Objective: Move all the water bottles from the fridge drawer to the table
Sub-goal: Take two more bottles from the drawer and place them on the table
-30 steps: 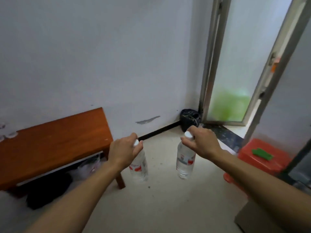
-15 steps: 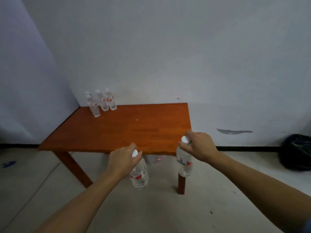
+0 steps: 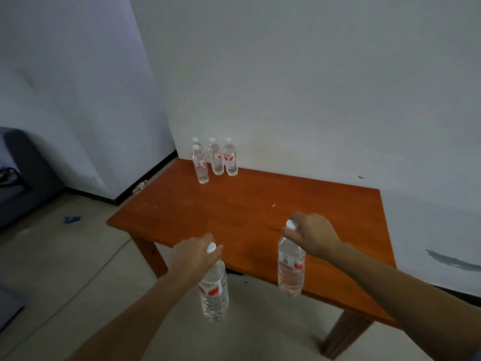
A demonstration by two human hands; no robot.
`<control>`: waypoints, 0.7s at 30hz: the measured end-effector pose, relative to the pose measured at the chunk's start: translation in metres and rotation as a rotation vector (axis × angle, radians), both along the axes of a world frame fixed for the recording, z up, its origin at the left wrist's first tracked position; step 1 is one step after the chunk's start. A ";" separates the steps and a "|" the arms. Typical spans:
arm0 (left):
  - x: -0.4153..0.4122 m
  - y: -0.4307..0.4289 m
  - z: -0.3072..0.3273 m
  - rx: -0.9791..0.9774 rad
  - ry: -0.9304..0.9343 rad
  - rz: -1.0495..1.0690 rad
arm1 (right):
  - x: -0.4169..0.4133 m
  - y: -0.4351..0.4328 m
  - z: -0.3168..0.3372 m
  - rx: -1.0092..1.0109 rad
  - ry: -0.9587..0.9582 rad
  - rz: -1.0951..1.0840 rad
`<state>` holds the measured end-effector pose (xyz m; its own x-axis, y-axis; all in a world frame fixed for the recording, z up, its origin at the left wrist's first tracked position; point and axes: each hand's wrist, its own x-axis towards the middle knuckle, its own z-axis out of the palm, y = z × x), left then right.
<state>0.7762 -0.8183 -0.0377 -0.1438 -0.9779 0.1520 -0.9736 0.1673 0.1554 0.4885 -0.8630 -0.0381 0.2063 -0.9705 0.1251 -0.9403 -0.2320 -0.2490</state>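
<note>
Left hand (image 3: 194, 256): fingers clenched round white cap and neck of left bottle (image 3: 214, 295); bottle hangs upright off near edge of counter (image 3: 247, 204), above floor (image 3: 65, 269). Right hand (image 3: 312, 235): fingers grasping cap of right bottle (image 3: 290, 269), which hangs across near edge. Labels red-white; writing too blurred to read. Bottle cluster (image 3: 214, 160) at far left corner, by wall (image 3: 312, 100). Bare wood between cluster and hands.
</note>
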 end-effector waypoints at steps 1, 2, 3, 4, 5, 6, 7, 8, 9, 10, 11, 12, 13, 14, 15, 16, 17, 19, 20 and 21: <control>0.012 -0.020 -0.001 0.002 -0.015 -0.002 | 0.011 -0.019 -0.004 0.011 0.001 -0.011; 0.025 -0.041 -0.001 0.009 -0.021 -0.006 | 0.022 -0.037 -0.007 0.021 -0.002 -0.026; 0.036 -0.061 -0.001 0.016 -0.014 -0.015 | 0.032 -0.055 -0.010 0.030 -0.004 -0.041; 0.047 -0.081 0.001 0.019 -0.002 -0.026 | 0.041 -0.071 -0.012 0.038 -0.002 -0.055; 0.057 -0.101 0.004 0.016 0.009 -0.039 | 0.050 -0.087 -0.014 0.039 0.001 -0.071; 0.065 -0.122 0.008 0.010 0.014 -0.051 | 0.058 -0.102 -0.016 0.031 0.000 -0.090; 0.073 -0.144 0.013 0.000 0.013 -0.066 | 0.066 -0.118 -0.017 0.018 -0.015 -0.112; 0.080 -0.167 0.017 -0.013 0.004 -0.082 | 0.072 -0.133 -0.017 0.004 -0.037 -0.130; 0.085 -0.186 0.021 -0.023 -0.006 -0.093 | 0.077 -0.145 -0.016 -0.008 -0.060 -0.144; 0.089 -0.205 0.023 -0.021 -0.014 -0.101 | 0.082 -0.158 -0.016 -0.021 -0.080 -0.155; 0.092 -0.224 0.023 -0.015 -0.018 -0.108 | 0.087 -0.172 -0.015 -0.035 -0.093 -0.166; 0.094 -0.242 0.022 -0.009 -0.018 -0.109 | 0.091 -0.188 -0.015 -0.049 -0.098 -0.173; 0.097 -0.261 0.021 -0.004 -0.011 -0.110 | 0.095 -0.205 -0.014 -0.056 -0.103 -0.181; 0.099 -0.280 0.019 -0.005 0.002 -0.112 | 0.100 -0.223 -0.012 -0.058 -0.111 -0.187; 0.101 -0.299 0.017 -0.009 0.021 -0.114 | 0.104 -0.241 -0.011 -0.064 -0.115 -0.189; 0.103 -0.317 0.013 -0.009 0.041 -0.117 | 0.108 -0.259 -0.011 -0.072 -0.115 -0.193; 0.104 -0.335 0.010 -0.003 0.059 -0.122 | 0.110 -0.278 -0.013 -0.079 -0.112 -0.199; 0.104 -0.370 0.004 0.011 0.079 -0.133 | 0.113 -0.315 -0.019 -0.087 -0.121 -0.210; 0.103 -0.389 0.000 0.017 0.087 -0.137 | 0.114 -0.335 -0.024 -0.083 -0.132 -0.220; 0.102 -0.408 -0.005 0.019 0.089 -0.147 | 0.115 -0.356 -0.030 -0.081 -0.142 -0.232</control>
<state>0.8781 -1.2262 -0.0423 -0.2719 -0.9502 0.1524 -0.9213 0.3028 0.2440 0.6031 -1.2193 -0.0681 -0.0456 -0.9753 0.2160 -0.9277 -0.0389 -0.3713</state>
